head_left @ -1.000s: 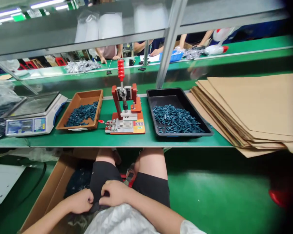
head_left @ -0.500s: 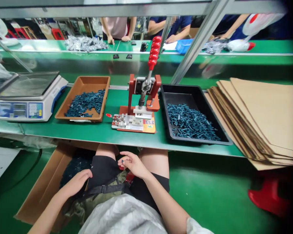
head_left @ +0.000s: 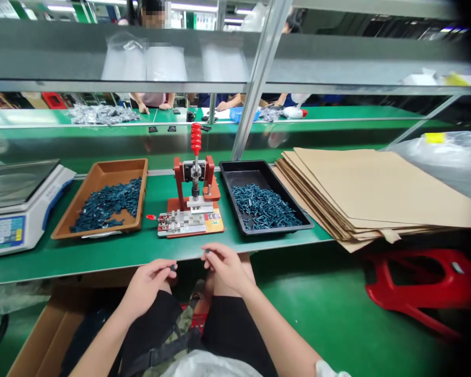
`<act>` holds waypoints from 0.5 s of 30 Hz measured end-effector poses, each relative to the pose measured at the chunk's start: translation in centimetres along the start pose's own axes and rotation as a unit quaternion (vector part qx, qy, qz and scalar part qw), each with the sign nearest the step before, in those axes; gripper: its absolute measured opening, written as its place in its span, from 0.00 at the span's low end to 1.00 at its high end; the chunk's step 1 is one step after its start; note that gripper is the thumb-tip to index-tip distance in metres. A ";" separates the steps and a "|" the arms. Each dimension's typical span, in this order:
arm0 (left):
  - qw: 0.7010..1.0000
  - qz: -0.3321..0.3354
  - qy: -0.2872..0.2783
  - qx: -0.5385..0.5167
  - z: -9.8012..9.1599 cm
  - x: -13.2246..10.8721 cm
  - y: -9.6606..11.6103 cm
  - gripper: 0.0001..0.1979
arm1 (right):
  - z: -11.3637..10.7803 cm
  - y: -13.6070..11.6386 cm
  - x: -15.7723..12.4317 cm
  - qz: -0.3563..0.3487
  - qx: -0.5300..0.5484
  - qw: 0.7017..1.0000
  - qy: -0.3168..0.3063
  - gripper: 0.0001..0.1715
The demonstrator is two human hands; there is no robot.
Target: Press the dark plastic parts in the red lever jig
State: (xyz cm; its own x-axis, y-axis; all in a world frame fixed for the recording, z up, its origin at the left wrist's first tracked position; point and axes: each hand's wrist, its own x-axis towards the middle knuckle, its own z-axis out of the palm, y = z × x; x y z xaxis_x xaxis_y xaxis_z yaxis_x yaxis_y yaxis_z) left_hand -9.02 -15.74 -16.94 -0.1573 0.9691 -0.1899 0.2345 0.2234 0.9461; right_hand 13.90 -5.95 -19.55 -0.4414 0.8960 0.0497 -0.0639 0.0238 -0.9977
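1. Both hands have risen from the lap to just above the near edge of the bench (head_left: 113, 256), and the view has tipped up.
2. At far left stand a scale (head_left: 8, 230) and, lower down, a carton (head_left: 47, 335), its contents mostly hidden.
3. Next comes a brown tray (head_left: 102, 180) holding a heap of blue parts (head_left: 110, 204).
4. Left hand (head_left: 147, 285): forearm angled in, thumb and forefinger pinching a small dark piece (head_left: 174, 267), the other fingers loosely curled.
5. Right hand (head_left: 225, 269): fingers bunched, pinching a small dark bit (head_left: 207, 251) at the fingertips, wrist bent in. The hands are near each other but apart.
6. Straight ahead stands a red hand press (head_left: 194, 180) with a metal jig (head_left: 180, 222) on its base.
7. To the right lie a black tray (head_left: 243, 166) of blue screws (head_left: 262, 207), then stacked cardboard sheets (head_left: 369, 188).
8. The step in hand appears to be bringing the pinched pieces up to the bench. A next move would call for a firm pinch and a short reach to the jig.
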 end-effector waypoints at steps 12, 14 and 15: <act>0.909 0.209 0.092 0.349 1.6 10.3 7.2 0.12 | -2.4 0.1 8.2 -0.168 -0.220 0.952 0.134 0.11; 0.902 0.198 0.080 0.375 1.7 11.5 7.2 0.12 | -2.6 0.3 8.2 -0.174 -0.193 0.955 0.145 0.12; 0.899 0.194 0.072 0.387 1.9 12.0 7.1 0.12 | -2.6 0.4 8.2 -0.177 -0.179 0.957 0.146 0.13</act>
State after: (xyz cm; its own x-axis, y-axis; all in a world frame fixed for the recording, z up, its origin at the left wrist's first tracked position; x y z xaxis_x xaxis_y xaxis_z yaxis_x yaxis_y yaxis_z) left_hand -7.47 -2.30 -12.98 -0.0291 0.9787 0.2031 0.8863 -0.0687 0.4581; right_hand 12.63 2.54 -19.65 -0.1774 0.8881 0.4240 0.1708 0.4520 -0.8755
